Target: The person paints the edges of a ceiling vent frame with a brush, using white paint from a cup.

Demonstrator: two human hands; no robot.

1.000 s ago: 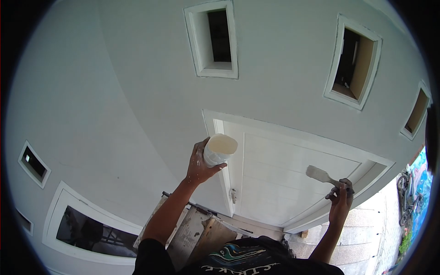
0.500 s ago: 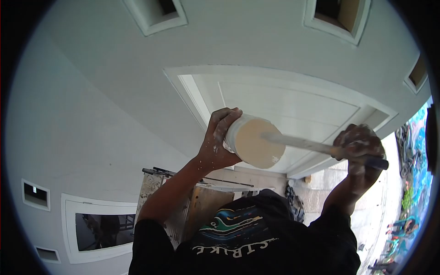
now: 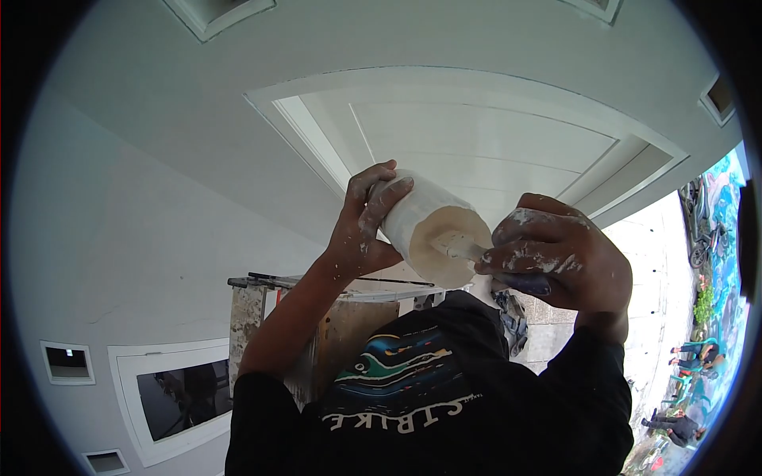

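Note:
My left hand [image 3: 367,218] is wrapped around a white cylindrical tub [image 3: 425,198], fingers along its side. The tub is tilted so that its open mouth faces down and to the right. Inside shows a cream-coloured paste [image 3: 432,232]. My right hand [image 3: 559,252], smeared with white, grips a putty knife [image 3: 459,246] close to the tub's mouth. The knife's whitish blade is in the paste, and its dark handle end sticks out under my fingers. White specks dot my left hand and wrist as well.
Ahead is a white panelled door [image 3: 484,131] in a grey wall [image 3: 159,222]. A paint-spattered wooden stand [image 3: 349,329] is below my left arm. Small framed openings and a window [image 3: 186,397] break up the wall. Far right, people [image 3: 679,424] and a bicycle [image 3: 702,246] are outside.
My right hand has moved left, right up to the tub, bringing the putty knife deeper into the paste. The tub has tipped further, showing more of its side. The view has shifted slightly.

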